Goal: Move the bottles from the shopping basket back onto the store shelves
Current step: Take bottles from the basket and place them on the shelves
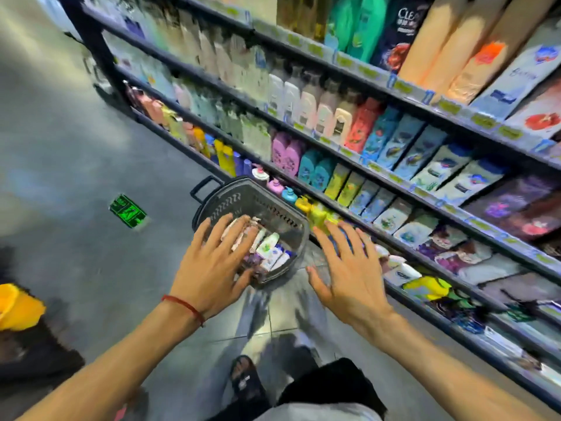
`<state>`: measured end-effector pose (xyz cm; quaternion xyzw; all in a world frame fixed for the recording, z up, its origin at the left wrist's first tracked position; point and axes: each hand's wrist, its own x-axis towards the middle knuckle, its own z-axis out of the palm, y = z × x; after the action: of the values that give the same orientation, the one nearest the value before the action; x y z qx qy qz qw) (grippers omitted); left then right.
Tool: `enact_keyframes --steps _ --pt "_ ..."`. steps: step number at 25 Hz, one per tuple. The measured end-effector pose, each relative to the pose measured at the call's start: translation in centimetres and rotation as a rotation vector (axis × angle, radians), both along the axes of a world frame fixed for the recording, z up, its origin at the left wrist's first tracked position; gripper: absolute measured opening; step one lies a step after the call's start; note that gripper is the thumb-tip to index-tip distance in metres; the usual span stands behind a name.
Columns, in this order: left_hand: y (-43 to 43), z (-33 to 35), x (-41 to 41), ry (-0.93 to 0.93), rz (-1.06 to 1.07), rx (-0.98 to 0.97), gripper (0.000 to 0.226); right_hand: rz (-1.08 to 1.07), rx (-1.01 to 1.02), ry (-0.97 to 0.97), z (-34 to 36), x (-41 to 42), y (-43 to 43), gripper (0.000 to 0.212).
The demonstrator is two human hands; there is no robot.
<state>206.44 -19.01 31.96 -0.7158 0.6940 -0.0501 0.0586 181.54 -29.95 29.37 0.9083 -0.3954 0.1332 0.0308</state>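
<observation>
1. The store shelves (378,168) fill the right side and run away to the upper left. Every tier is packed with upright bottles and refill pouches, so I see no obvious gap from this angle. The lowest tiers lie just beyond the right hand.
2. The grey floor (76,141) takes up the left side, open aisle room apart from a green floor marker (127,211).
3. The dark shopping basket (226,205) stands on the floor close against the shelf base, its handle at the far left corner.
4. The left hand (212,265) is spread flat over the near left part of the basket, its fingers (223,230) straight and splayed, gripping nothing. Whether they touch the bottles below I cannot tell.
5. The right hand (349,268) hangs just beside the basket's shelf-side rim, its fingers (331,241) likewise spread and empty.
6. The bottles (267,246) lie heaped on their sides inside the basket, directly under and just right of the left fingers. Their long axes mostly slant from near left to far right, towards the shelves.
7. My judgement is that the left hand is nearer for the pick. A grip across a bottle's width suits best, lifting clear of the rim before swinging right.
8. A red thread bracelet (182,305) circles the left wrist.
</observation>
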Motion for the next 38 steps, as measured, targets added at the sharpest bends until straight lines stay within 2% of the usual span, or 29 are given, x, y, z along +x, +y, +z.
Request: enact_keyframes --steps 7,11,19,24,27,30,35,38 --pt "-1.8 -2.6 9.1 0.018 -0.005 0.079 0.078 -0.046 0.069 0.059 -2.0 8.4 0.3 0.066" --pt "-5.7 -4.2 12.3 0.067 -0.006 0.124 0.084 -0.056 0.091 0.001 -4.5 12.0 -3.5 0.06" --pt "-14.2 -7.3 18.3 0.032 -0.015 0.155 0.073 0.014 0.16 0.005 -8.5 18.3 -12.6 0.061" --pt "-18.5 -10.7 21.3 0.062 -0.063 0.244 0.074 -0.117 0.202 0.155 -11.2 21.4 -15.1 0.066" --pt "-21.7 -14.0 24.0 0.075 -0.15 0.308 0.076 -0.158 0.265 0.105 -14.2 23.7 -16.3 0.065" --pt "-24.5 -16.9 26.3 0.149 -0.187 0.378 0.078 -0.314 0.35 0.132 -16.3 26.0 -16.6 0.068" --pt "-27.1 -22.9 29.6 0.134 -0.327 0.418 0.074 -0.424 0.315 0.118 -21.5 29.6 -16.9 0.065" --pt "-28.9 -28.0 31.1 0.135 -0.328 0.457 0.074 -0.454 0.322 0.142 -26.6 30.9 -17.8 0.062"
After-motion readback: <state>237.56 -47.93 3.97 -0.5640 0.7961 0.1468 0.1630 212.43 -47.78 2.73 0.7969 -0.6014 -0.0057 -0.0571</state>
